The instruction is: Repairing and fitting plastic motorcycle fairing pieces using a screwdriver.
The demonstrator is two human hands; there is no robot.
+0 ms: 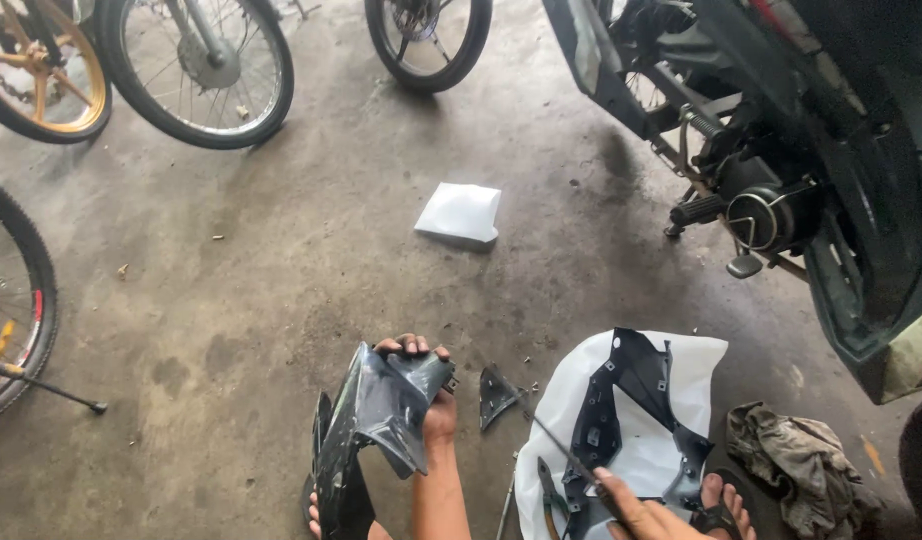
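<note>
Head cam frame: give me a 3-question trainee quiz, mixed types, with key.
1. True or false: the left hand grips a dark plastic fairing panel.
2. What does the second dark panel lie on? A) white plastic sheet B) crumpled rag C) bare concrete
3. Fill in: the right hand holds a thin ____ tool.

Key: 1 true. 2 A, the white plastic sheet; the crumpled rag lies beside it. 3 rod-like; its tip is too small to identify.
</note>
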